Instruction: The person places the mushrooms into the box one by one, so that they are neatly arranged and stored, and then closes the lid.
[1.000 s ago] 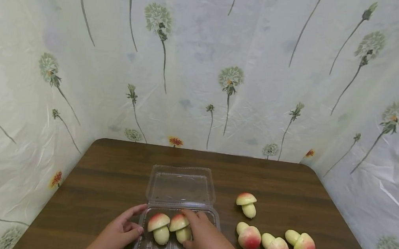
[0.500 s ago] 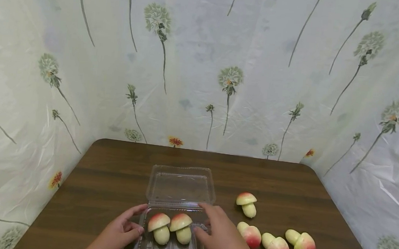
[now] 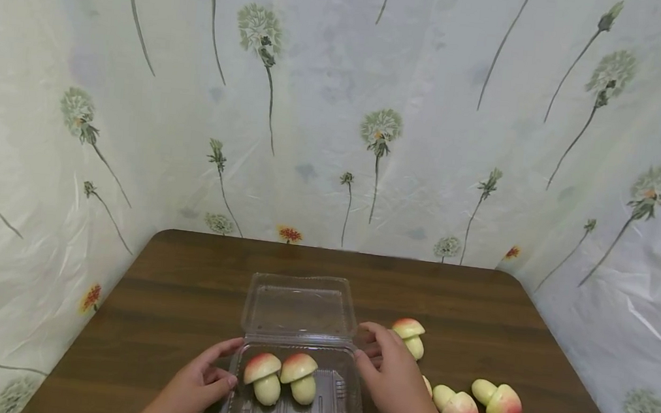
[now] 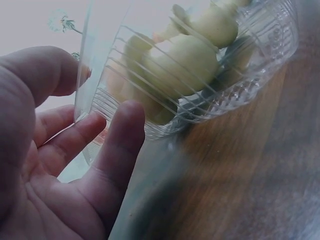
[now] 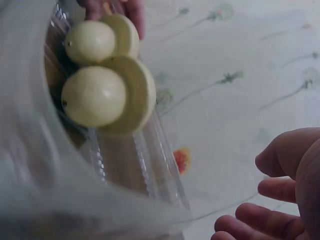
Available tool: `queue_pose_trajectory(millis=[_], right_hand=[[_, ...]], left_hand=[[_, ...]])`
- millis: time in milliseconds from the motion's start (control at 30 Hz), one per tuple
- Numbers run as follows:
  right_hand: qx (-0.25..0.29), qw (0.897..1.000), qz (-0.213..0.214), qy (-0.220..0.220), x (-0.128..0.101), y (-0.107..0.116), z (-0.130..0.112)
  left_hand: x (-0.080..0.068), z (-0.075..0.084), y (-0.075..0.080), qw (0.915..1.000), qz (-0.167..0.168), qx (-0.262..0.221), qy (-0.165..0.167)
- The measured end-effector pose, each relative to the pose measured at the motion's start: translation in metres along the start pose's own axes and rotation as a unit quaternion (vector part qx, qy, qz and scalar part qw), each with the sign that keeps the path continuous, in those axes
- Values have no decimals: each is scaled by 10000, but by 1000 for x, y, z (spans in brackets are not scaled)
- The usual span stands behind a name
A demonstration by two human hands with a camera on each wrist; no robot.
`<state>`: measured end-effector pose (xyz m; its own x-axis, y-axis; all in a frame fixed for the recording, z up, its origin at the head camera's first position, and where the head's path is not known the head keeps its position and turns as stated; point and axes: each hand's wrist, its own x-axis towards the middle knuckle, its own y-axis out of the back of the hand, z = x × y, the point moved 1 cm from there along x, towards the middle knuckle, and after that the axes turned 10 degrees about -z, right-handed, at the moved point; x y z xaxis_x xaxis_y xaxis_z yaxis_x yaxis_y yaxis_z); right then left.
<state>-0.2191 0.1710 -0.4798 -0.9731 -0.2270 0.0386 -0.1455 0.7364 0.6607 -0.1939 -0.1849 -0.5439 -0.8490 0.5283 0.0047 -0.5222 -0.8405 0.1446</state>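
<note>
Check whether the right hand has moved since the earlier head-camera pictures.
Yes, the right hand moved right, from over the clear container to beside its right edge.

I count six mushroom-shaped pieces: two inside, four outside, one mostly hidden. One clear container, one tabletop, one left hand, one right hand.

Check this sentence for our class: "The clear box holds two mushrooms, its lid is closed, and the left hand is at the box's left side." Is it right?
Not quite: the lid is open, folded back on the far side, as the head view shows. The clear box holds two mushrooms, and the left hand is at the box's left side.
</note>
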Motion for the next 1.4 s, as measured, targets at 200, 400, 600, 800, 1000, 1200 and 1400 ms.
queue_pose_trajectory(millis=[200, 400, 600, 800, 1000, 1200, 1400], right_hand=[[173, 9998, 38, -117, 8, 12, 12], [-8, 9997, 71, -227, 11, 21, 25], [-80, 9993, 268, -244, 11, 30, 34], [-139, 9986, 483, -180, 14, 37, 37], [-269, 9982, 484, -236, 18, 41, 41], [-408, 9972, 457, -426, 19, 41, 49], [-455, 9961, 530, -539, 20, 42, 57]], left_hand=[[1, -1, -1, 10000, 36, -26, 88], [0, -2, 0, 10000, -13, -38, 70], [-1, -3, 0, 10000, -36, -57, 57], [0, -3, -1, 9999, 14, -71, 74], [0, 0, 0, 10000, 0, -48, 76], [0, -1, 2, 10000, 21, -42, 44], [0, -4, 2, 9999, -28, -86, 103]])
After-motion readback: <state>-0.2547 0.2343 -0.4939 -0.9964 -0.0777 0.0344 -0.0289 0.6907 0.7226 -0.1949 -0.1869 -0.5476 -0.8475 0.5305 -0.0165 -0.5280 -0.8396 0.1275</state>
